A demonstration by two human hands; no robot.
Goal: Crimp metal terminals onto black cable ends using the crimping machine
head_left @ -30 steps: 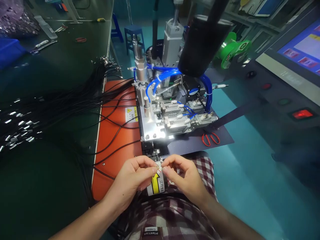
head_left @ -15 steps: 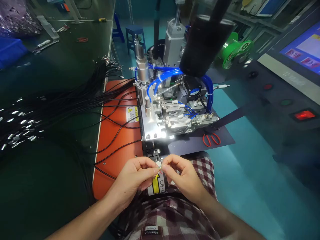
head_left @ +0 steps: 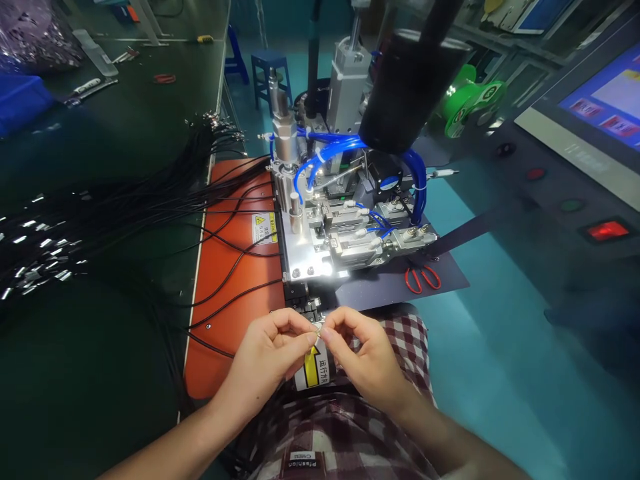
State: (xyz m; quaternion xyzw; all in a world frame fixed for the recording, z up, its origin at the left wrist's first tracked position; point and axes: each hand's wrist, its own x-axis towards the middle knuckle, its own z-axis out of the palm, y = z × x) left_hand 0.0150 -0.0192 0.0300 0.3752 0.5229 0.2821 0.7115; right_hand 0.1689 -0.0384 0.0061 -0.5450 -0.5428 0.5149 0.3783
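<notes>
My left hand (head_left: 280, 345) and my right hand (head_left: 360, 350) meet fingertip to fingertip in front of the machine's near end. Each pinches thumb against forefinger on tiny thin wires (head_left: 319, 332), mostly covered by the fingertips. Just beyond them is the machine's black track (head_left: 303, 300), and below them a white label with a yellow arrow (head_left: 313, 368). Several black cables (head_left: 235, 293) lie across the orange plate (head_left: 220, 373) on the left, running up to the track.
The metal machine (head_left: 345, 227) with blue air tubes (head_left: 345, 142) fills the middle. Red-handled scissors (head_left: 423, 280) lie at its right. A large bundle of black cables (head_left: 125, 207) with shiny ends covers the dark table at left. A control panel with a screen (head_left: 607, 100) stands at right.
Both hands stay almost in place, with fingertips shifting slightly closer together. The coloured strands that showed between them are now less visible.
</notes>
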